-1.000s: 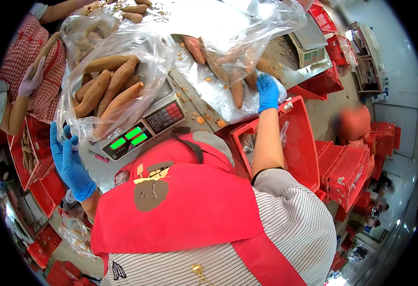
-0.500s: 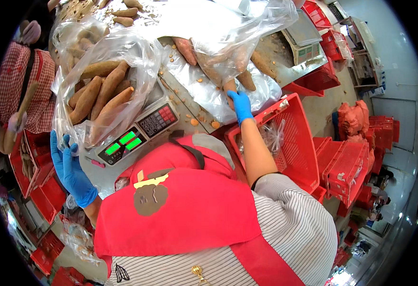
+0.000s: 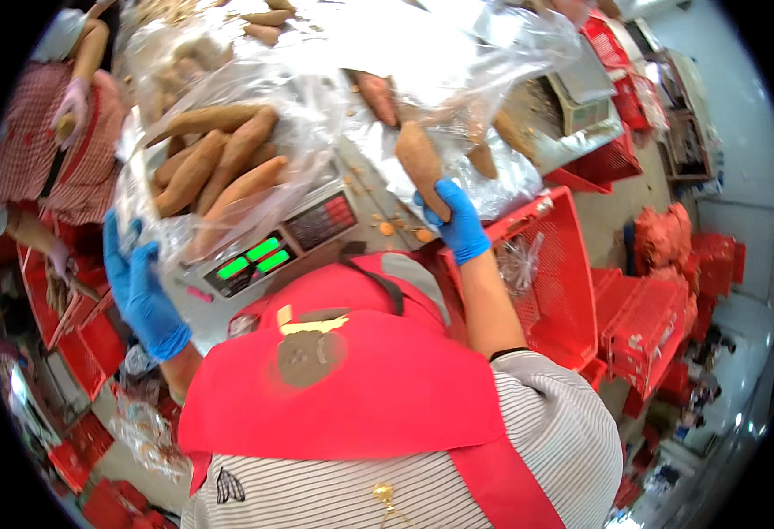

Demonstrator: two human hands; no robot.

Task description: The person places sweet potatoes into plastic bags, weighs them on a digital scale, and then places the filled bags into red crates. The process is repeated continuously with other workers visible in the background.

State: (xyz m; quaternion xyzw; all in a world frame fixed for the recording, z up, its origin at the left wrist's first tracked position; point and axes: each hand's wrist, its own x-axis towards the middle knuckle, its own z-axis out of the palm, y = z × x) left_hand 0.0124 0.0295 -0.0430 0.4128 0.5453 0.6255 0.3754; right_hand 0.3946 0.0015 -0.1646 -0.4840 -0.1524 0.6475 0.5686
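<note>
The person's red apron (image 3: 343,406) fills the lower middle of the frame, and the work table (image 3: 362,189) stretches away above it, overexposed near the top. A person in a red checked apron (image 3: 87,189) stands at the upper left. Right of centre, an open red crate (image 3: 568,273) stands tilted beside the right forearm, with crumpled clear plastic inside. Left of centre, a clear plastic bag (image 3: 307,123) full of brown sweet potatoes sits on a digital scale (image 3: 268,256), whose green displays are lit. Toward the upper right, more roots lie on and beside a shiny plastic sheet (image 3: 512,189). The left hand (image 3: 140,286), in a blue glove, is at the bag's lower left edge, its fingers loosely extended and the thumb apart; I cannot tell whether they touch the film. The right hand (image 3: 459,225), gloved alike, is closed around the lower end of one sweet potato (image 3: 419,163), which slants up and left just above the frame's centre. Small orange slices (image 3: 387,228) lie on the table left of that hand, and a pink pen-like object (image 3: 199,294) lies beside the scale's lower left corner.
</note>
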